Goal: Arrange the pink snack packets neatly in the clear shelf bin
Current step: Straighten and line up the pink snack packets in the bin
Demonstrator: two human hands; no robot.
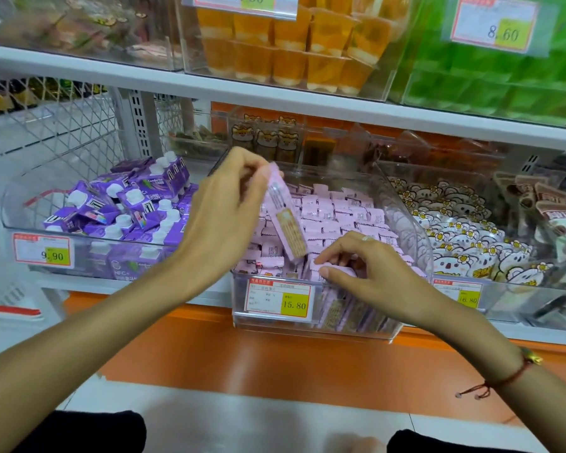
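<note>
My knees, in dark trousers (79, 431), sit lowest in view, in front of the orange shelf base (242, 348) that runs under the clear shelf bin (311, 328). Left of that bin stands another clear bin heaped with purple drink cartons (134, 210), a 9.90 price tag (42, 253) on its front. My left hand (223, 220) is raised over the left edge of the clear shelf bin, its fingers (258, 171) pinched together on the top end of one long pink snack packet (285, 217), which hangs tilted with its lower end down among the others. The rest of the pink snack packets (340, 214) fill the bin in rough rows toward the back, while a few stand on edge against the front wall behind the 15.80 price tag (278, 297). My right hand (373, 273) rests at the front of the bin, to the right of that tag, fingers curled down and gripping the tops of the upright packets there; a ring (366, 238) shows on one finger and a red string bracelet (507, 377) on the wrist. Right of the clear shelf bin sits a bin of white cartoon-animal packets (471, 243). On the shelf above it are stacked orange jelly cups (291, 50), with green packs (504, 83) to their right.
</note>
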